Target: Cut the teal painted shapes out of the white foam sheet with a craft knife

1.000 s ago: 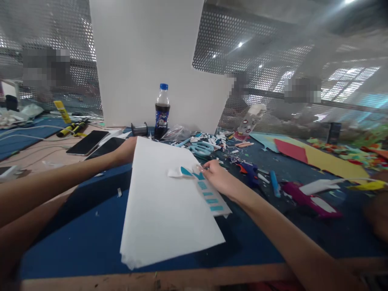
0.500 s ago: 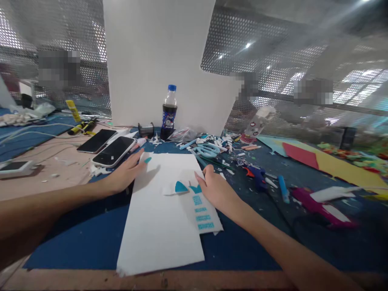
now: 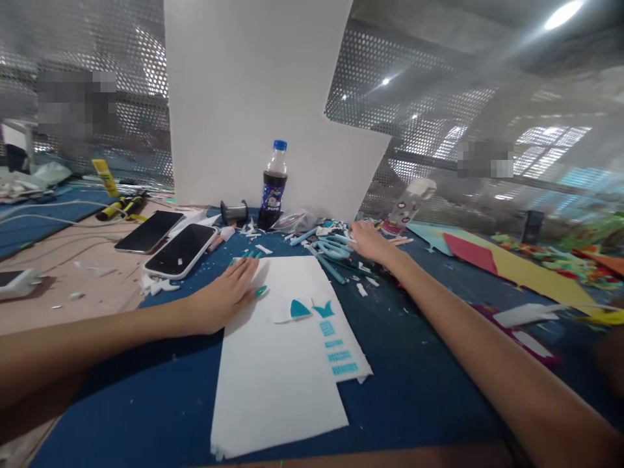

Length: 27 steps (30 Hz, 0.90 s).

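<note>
Mesh screen (image 3: pixel 141 123) runs along the far side of the rm., w/ a tall white board (image 3: pixel 253 97) propped before it. Blue work surface (image 3: pixel 146 383), pretty cluttered. White paper (image 3: pixel 273 390) lies flat at near centre. On it: teal rounded piece (image 3: pixel 299 309) on a bit of white backing, approx. mid-sheet; teal notched piece (image 3: pixel 323 309) just right of that; then several teal patterned blocks (image 3: pixel 341 357) in a column toward the near right edge.

Person's left hand (image 3: pixel 227 296) rests palm down on the paper's far left part, fingers stretched out, not clamped on anything; teal shows at the fingertips. Right hand (image 3: pixel 369 242) is off the paper, far right of it, at the scrap pile, next to light-blue loops (image 3: pixel 334 247). Fingertips partly hidden, so can't tell if they're pinching anything.

Far left of the paper: 2 phones side by side, black phone (image 3: pixel 150 232) & white-edged phone (image 3: pixel 181 251). Far centre: spool (image 3: pixel 234 212), cola bottle (image 3: pixel 271 195) w/ blue cap, clear plastic bag (image 3: pixel 295 221). Far right: leaning clear bottle (image 3: pixel 407 201), plus red sheet (image 3: pixel 470 253) & yellow sheet (image 3: pixel 536 270). Magenta tool (image 3: pixel 539 349) lies right, beyond the right forearm.
</note>
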{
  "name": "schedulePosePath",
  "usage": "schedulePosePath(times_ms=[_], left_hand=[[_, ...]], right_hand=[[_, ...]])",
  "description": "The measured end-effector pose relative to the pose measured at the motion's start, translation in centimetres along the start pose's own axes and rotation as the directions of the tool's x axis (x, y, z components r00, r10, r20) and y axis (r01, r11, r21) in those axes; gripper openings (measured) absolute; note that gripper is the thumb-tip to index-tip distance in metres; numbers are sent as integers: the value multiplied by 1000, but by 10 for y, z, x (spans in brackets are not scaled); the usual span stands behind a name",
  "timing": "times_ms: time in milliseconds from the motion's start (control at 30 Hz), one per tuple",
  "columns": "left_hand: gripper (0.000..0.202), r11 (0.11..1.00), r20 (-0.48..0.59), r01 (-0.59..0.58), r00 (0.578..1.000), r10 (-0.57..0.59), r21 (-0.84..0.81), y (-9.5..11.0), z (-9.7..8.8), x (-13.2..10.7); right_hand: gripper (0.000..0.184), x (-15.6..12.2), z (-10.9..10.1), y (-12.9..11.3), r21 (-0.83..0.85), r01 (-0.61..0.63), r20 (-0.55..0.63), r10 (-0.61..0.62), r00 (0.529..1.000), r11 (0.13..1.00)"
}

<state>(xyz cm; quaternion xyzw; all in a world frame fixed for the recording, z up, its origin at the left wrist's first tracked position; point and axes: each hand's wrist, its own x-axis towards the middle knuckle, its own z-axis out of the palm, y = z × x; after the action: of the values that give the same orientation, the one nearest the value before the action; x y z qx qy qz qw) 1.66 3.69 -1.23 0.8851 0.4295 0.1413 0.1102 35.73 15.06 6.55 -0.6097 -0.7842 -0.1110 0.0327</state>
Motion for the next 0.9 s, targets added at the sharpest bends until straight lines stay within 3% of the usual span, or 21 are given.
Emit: schedulePosePath(times_ms=[167,300,467,600,767,833,867,900], left_hand=[[52,995,29,-72,997,70,75,-3,-6,0],[53,988,62,-118,992,112,102,-6,-10,0],[52,978,77,-167,984,158,124,-17,-16,0],[48,981,11,-137,991,137,138,-17,-19,0],[44,988,-192,-98,974,120,120,17,-20,-6],[43,980,-344,-170,918,196,102,32,-19,-12],[45,972,-357,-210,904,235,108,37,-17,-15],[46,969,-374,-222,894,246,106,40,-15,-18]], right_hand=[[33,22,17,15,78,0,48,-4,999,997],[32,24,17,16,162,-68,107,51,993,984],[31,11,-4,15,295,-177,152,136,979,939],[31,-18,-26,-7,475,-218,130,178,976,853],[33,-68,-36,-72,777,-205,230,34,973,595],[33,-86,-35,-99,861,-200,271,-89,959,468],[41,-94,-34,-110,908,-203,285,-183,941,367],[49,-101,-32,-120,961,-265,275,-355,894,76]])
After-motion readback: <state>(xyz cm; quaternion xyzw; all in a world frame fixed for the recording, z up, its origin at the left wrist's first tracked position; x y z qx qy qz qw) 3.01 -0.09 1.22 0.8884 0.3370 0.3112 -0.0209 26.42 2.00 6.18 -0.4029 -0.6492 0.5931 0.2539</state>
